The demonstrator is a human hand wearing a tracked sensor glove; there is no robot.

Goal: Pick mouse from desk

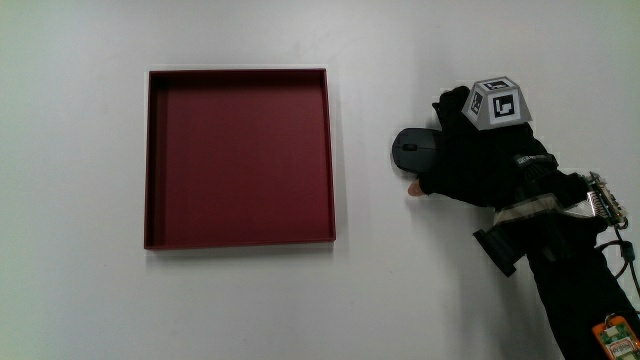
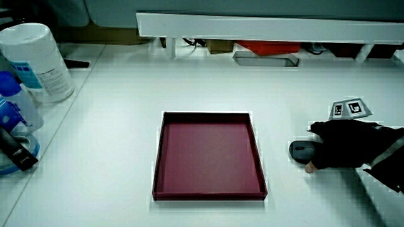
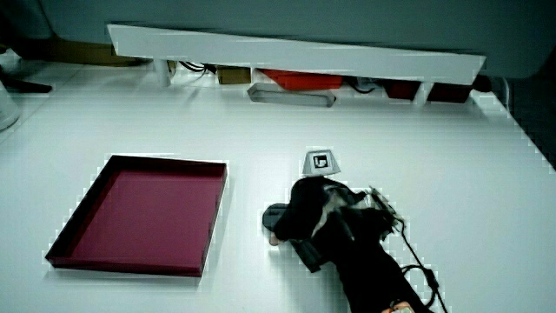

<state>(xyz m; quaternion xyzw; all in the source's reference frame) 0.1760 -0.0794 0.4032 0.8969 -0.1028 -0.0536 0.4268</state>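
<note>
A dark grey mouse (image 1: 410, 150) lies on the white desk beside the dark red tray (image 1: 240, 240). The gloved hand (image 1: 470, 160) rests over the mouse's end that is away from the tray, fingers curled around its sides, with the bare thumb tip (image 1: 413, 188) on the side nearer the person. The mouse still sits on the desk. In both side views the mouse (image 2: 300, 149) (image 3: 274, 217) pokes out from under the hand (image 2: 344, 145) (image 3: 313, 213). The patterned cube (image 1: 500, 102) sits on the hand's back.
The shallow tray (image 2: 208, 192) holds nothing. A white wipes canister (image 2: 38, 60) and a blue bottle (image 2: 12, 101) stand at the table's edge in a side view. A low white partition (image 3: 295, 52) runs along the table.
</note>
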